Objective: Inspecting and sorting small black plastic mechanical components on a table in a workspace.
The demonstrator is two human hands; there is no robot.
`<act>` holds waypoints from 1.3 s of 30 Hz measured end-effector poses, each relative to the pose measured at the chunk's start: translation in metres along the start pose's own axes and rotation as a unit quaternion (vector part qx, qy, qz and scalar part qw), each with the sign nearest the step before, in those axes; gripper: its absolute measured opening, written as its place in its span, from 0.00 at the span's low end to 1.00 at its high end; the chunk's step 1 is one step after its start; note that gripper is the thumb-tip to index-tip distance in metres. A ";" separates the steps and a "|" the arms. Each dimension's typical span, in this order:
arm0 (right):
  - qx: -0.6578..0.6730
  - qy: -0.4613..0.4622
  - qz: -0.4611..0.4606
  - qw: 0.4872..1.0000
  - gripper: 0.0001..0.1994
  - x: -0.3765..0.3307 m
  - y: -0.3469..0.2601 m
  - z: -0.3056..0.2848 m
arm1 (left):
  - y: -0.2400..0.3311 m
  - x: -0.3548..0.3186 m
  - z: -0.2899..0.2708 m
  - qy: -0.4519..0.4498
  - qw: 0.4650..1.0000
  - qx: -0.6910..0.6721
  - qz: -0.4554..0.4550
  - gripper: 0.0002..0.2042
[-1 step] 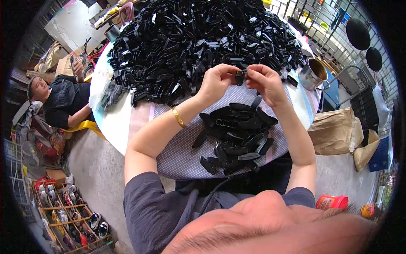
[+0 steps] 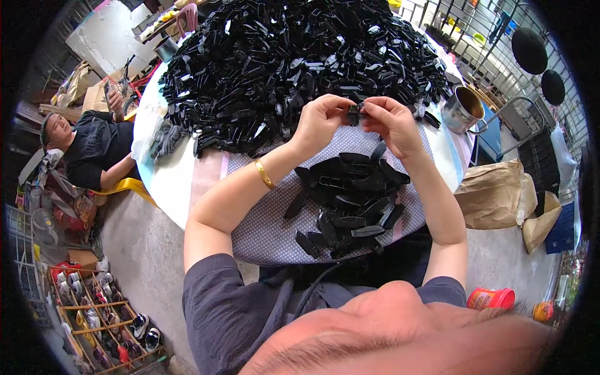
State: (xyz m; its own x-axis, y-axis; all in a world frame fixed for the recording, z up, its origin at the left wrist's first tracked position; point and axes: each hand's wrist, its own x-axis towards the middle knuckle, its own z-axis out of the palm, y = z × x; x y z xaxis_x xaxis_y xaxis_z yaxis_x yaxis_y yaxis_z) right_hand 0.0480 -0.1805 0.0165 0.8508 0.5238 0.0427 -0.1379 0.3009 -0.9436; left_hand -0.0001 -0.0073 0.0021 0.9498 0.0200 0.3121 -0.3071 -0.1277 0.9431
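My left hand (image 2: 319,124) pinches a small black plastic piece (image 2: 354,115) between thumb and fingertips, above the near edge of the big pile. Close against it, my right hand (image 2: 395,124) is closed in a pinch on a small dark part. Its exact shape is hidden by the fingers. Both pinches meet at the black piece. Beyond my hands rises a large heap of elongated black plastic pieces (image 2: 262,69). Nearer to me, below my hands, a smaller group of similar black pieces (image 2: 350,200) lies on the patterned cloth (image 2: 262,219).
A metal mug (image 2: 462,109) stands at the table's right edge. Grey cloth or gloves (image 2: 166,140) lie on the left edge. Another person (image 2: 94,147) reclines at the left. Brown paper sacks (image 2: 494,194) and a red tub (image 2: 490,299) are on the right; a shoe rack (image 2: 106,319) stands lower left.
My right fingertips have moved slightly left, closing the small gap to the black piece in my left hand. The piles look the same.
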 end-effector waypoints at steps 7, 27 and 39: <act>-0.134 -0.018 -0.025 0.990 0.10 -0.001 0.004 0.005 | -0.003 0.001 -0.003 0.028 0.999 -0.015 -0.021 0.14; -0.189 -0.141 -0.062 0.970 0.19 -0.005 0.001 0.001 | -0.005 0.011 -0.020 -0.116 0.928 -0.338 -0.105 0.14; -0.346 -0.073 -0.227 0.907 0.15 -0.008 0.010 0.007 | 0.022 0.005 -0.015 -0.087 0.978 -0.187 -0.015 0.11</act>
State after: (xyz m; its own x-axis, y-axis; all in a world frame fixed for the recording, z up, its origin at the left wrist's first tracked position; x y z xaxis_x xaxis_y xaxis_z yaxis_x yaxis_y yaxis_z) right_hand 0.0361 -0.1762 0.0091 0.6573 0.5862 0.4737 0.6045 -0.0348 -0.7958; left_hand -0.0030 0.0053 0.0258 0.9442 -0.1551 0.2905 -0.2486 0.2429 0.9377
